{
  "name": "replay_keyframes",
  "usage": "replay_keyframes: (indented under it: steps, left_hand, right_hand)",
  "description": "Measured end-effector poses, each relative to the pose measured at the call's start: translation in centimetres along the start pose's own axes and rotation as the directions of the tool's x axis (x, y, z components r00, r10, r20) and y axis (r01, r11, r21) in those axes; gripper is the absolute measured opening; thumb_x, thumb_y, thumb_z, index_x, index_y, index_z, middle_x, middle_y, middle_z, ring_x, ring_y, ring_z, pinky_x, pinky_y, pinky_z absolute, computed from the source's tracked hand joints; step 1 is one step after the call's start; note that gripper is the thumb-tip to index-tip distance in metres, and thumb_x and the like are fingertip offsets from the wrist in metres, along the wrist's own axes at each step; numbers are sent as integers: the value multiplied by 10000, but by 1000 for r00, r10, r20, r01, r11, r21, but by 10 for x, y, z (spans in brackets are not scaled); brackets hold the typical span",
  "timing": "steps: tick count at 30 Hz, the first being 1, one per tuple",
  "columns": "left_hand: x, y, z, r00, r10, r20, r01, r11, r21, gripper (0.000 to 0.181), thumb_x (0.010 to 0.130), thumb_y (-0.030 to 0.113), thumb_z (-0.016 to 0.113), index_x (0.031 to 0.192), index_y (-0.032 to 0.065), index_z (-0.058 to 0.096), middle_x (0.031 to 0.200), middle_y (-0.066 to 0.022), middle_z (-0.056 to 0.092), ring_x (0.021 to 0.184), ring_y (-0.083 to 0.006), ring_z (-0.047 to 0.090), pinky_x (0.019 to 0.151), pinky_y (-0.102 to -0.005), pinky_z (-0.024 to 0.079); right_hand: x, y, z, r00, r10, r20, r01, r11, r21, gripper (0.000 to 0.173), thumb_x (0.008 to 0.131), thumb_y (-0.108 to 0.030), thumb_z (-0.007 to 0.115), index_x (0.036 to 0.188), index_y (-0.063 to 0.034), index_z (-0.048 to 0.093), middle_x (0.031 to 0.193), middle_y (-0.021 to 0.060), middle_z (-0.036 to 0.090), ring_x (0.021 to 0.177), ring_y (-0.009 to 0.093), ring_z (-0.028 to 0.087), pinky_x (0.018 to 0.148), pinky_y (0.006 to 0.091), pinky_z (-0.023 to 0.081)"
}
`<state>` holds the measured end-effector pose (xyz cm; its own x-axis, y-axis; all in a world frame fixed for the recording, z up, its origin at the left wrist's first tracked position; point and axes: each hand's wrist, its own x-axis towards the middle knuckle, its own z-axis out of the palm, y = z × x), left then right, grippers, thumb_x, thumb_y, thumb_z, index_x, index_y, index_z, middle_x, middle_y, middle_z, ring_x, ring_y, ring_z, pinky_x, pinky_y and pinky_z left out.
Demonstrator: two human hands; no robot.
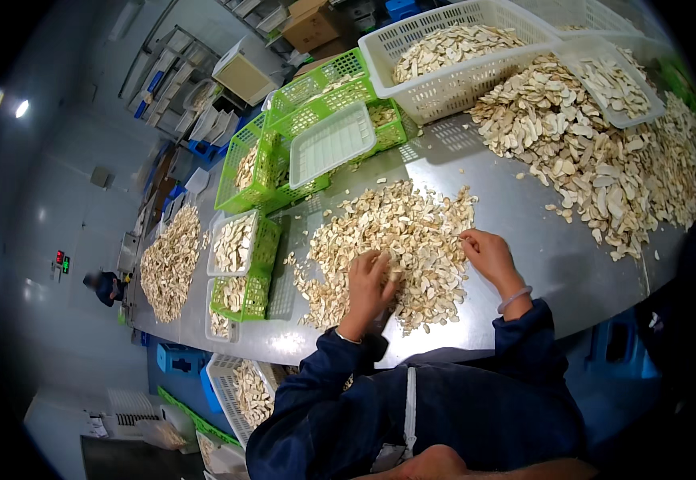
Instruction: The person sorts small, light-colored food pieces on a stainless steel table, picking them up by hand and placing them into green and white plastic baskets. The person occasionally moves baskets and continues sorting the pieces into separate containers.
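Observation:
A loose heap of pale dried slices point(408, 222), cream with brownish edges, lies on the metal table in front of me. My left hand point(370, 285) rests over the near part of this heap, fingers bent and apart, with the tips slightly blurred among the slices. At the heap's right edge is my right hand point(487, 255), thumb and forefinger pinched together. Whether a small slice sits between those fingertips is too fine to tell. An empty white plastic tray point(331, 144) lies tilted on green baskets beyond the heap.
Green perforated baskets point(243, 174) holding slices stand at the far left. A white slotted crate point(438, 99) of slices stands behind, and a larger slice pile point(587, 156) spreads at right. Another pile point(171, 264) lies leftward. A person point(105, 287) is in the background.

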<state>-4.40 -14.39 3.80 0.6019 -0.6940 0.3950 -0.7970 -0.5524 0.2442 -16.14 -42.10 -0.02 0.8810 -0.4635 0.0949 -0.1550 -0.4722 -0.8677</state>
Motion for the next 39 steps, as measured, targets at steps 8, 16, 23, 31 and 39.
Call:
replay_keyframes:
  steps: [8, 16, 23, 31, 39]
  left_hand:
    - [-10, 74, 20, 914, 354, 196, -352, 935, -46, 441, 885, 407, 723, 1225, 133, 663, 1414, -149, 539, 1355, -374, 460, 1122, -616, 299]
    - [15, 29, 33, 978, 194, 75, -188, 979, -77, 173, 896, 147, 739, 1064, 115, 716, 945, -98, 672, 778, -315, 654, 669, -425, 542]
    - [10, 16, 12, 998, 57, -11, -57, 998, 33, 164, 875, 176, 772, 1023, 112, 741, 976, -72, 665, 872, -291, 650, 700, -384, 540]
    - [-41, 92, 24, 841, 486, 238, -431, 867, -250, 439, 941, 434, 665, 1221, 97, 658, 1416, -144, 546, 1397, -332, 459, 1168, -619, 263]
    - [-25, 71, 44, 951, 273, 144, -279, 960, 22, 318, 887, 309, 727, 1180, 199, 673, 1402, -108, 547, 1408, -346, 418, 1144, -647, 260]
  right_hand:
    - [2, 0, 0, 1000, -2, 2, 2, 1000, -27, 195, 931, -203, 673, 1075, -90, 741, 877, 119, 758, 789, 286, 738, 735, 385, 576]
    - [0, -1, -4, 1000, 3, -2, -4, 1000, -17, 206, 924, -207, 681, 1080, -87, 741, 861, 125, 753, 778, 297, 730, 722, 385, 573]
    - [-1, 0, -1, 1000, 9, 2, -9, 1000, -21, 206, 926, -206, 676, 1081, -87, 740, 870, 122, 755, 780, 297, 729, 735, 383, 573]
    - [1, 4, 1, 1000, 2, 6, -2, 1000, 4, 202, 931, -198, 668, 1083, -87, 740, 877, 123, 757, 791, 294, 733, 736, 384, 575]
    - [0, 4, 1, 1000, -7, -13, 7, 1000, 1, 185, 933, -195, 668, 1068, -89, 739, 868, 125, 754, 781, 294, 732, 720, 380, 572]
